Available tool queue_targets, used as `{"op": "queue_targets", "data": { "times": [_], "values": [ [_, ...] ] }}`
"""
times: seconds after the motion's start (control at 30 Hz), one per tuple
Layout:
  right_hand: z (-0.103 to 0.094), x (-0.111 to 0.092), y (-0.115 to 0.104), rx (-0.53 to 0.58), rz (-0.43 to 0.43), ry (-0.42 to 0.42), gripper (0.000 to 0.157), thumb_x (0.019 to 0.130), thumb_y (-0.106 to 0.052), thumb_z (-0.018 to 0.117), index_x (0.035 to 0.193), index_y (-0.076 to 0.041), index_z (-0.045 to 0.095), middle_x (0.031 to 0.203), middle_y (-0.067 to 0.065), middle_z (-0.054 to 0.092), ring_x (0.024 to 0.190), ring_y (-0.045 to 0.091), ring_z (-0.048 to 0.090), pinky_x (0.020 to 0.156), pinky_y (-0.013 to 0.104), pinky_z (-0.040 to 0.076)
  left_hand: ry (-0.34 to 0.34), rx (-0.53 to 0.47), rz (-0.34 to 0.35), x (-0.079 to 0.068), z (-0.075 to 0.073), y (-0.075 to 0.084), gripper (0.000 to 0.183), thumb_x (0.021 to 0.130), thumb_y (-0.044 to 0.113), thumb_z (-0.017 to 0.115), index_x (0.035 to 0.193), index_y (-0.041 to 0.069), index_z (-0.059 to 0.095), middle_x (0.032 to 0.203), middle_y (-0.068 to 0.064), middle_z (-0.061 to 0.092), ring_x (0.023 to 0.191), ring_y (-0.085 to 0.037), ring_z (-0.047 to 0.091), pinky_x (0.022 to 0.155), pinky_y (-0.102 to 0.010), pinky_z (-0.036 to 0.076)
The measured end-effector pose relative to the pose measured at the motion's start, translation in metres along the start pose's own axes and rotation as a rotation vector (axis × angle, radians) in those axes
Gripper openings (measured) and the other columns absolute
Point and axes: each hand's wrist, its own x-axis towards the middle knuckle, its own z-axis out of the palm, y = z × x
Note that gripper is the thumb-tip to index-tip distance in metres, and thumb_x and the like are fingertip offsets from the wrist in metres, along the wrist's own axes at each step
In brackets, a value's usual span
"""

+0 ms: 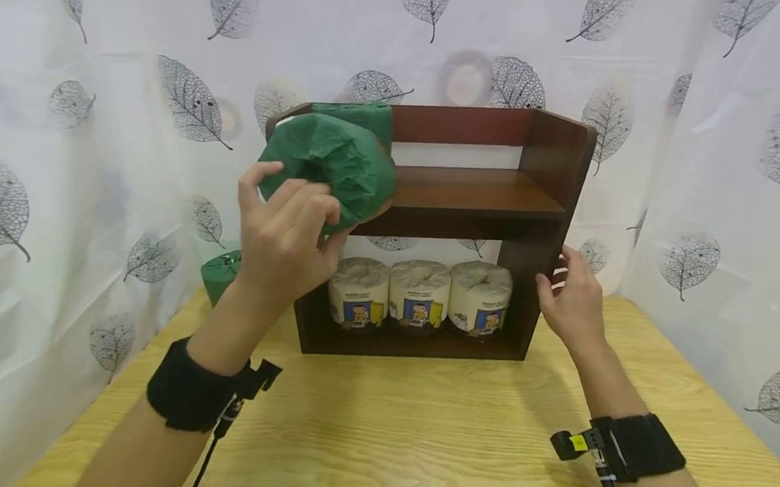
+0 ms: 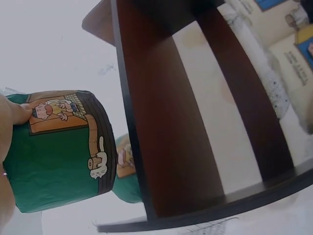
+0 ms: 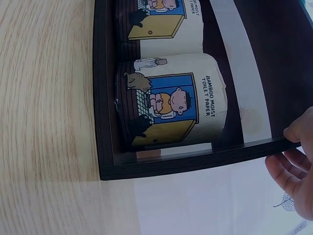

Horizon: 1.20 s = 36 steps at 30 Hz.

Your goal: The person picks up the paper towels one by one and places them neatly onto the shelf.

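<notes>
My left hand (image 1: pixel 291 222) grips a green-wrapped toilet paper roll (image 1: pixel 350 170) in front of the upper left of a dark brown two-tier shelf (image 1: pixel 480 193). In the left wrist view the roll (image 2: pixel 58 166) is tilted, and its printed cartoon label shows. Behind it, partly hidden, another green roll (image 1: pixel 377 120) stands on the upper tier. Three white toilet paper rolls (image 1: pixel 418 297) stand side by side on the lower tier. At the shelf's right side panel, my right hand (image 1: pixel 574 299) pinches the edge, thumb on one face and fingers on the other (image 3: pixel 283 174).
A further green roll (image 1: pixel 220 274) sits on the wooden table (image 1: pixel 379 414) left of the shelf, partly hidden by my left arm. White curtains (image 1: pixel 704 143) with leaf prints stand behind and at both sides. Each wrist wears a black strap (image 1: pixel 646 447) with a camera and cable.
</notes>
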Motion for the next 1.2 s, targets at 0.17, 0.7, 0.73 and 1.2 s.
{"op": "queue_targets", "data": {
  "times": [0.17, 0.7, 0.73, 1.2],
  "values": [
    [0.0, 0.0, -0.001, 0.003, -0.003, -0.008, 0.047, 0.078, -0.007, 0.063, 0.122, 0.0, 0.045, 0.099, 0.017, 0.056, 0.072, 0.022, 0.059, 0.057, 0.035, 0.052, -0.029, -0.017, 0.066, 0.017, 0.011, -0.001, 0.012, 0.079, 0.008, 0.059, 0.075, 0.008, 0.048, 0.072, -0.007, 0.059, 0.071, -0.024, 0.054, 0.093, -0.056, 0.031],
    [0.0, -0.002, 0.002, 0.008, 0.003, -0.009, 0.047, 0.079, -0.007, 0.063, 0.122, 0.0, 0.046, 0.099, 0.017, 0.057, 0.073, 0.022, 0.059, 0.057, 0.022, 0.05, -0.307, 0.04, 0.161, 0.058, 0.065, -0.015, 0.018, 0.085, 0.022, 0.062, 0.083, 0.009, 0.05, 0.071, -0.003, 0.056, 0.072, -0.022, 0.052, 0.094, -0.051, 0.031],
    [0.001, -0.002, 0.002, 0.011, 0.002, -0.01, 0.047, 0.079, -0.007, 0.063, 0.122, 0.001, 0.046, 0.099, 0.017, 0.056, 0.073, 0.022, 0.059, 0.057, 0.026, 0.051, -0.332, 0.047, 0.156, 0.06, 0.067, -0.017, 0.018, 0.085, 0.022, 0.063, 0.084, 0.009, 0.05, 0.072, -0.003, 0.056, 0.072, -0.022, 0.052, 0.095, -0.051, 0.031],
    [0.0, -0.001, 0.0, 0.023, 0.001, -0.01, 0.046, 0.08, -0.005, 0.062, 0.122, 0.002, 0.045, 0.1, 0.019, 0.056, 0.074, 0.029, 0.06, 0.059, 0.04, 0.053, -0.653, 0.097, 0.073, 0.086, 0.092, -0.021, 0.027, 0.085, 0.027, 0.063, 0.095, 0.011, 0.044, 0.069, 0.002, 0.045, 0.07, -0.019, 0.044, 0.094, -0.049, 0.028]
  ]
}}
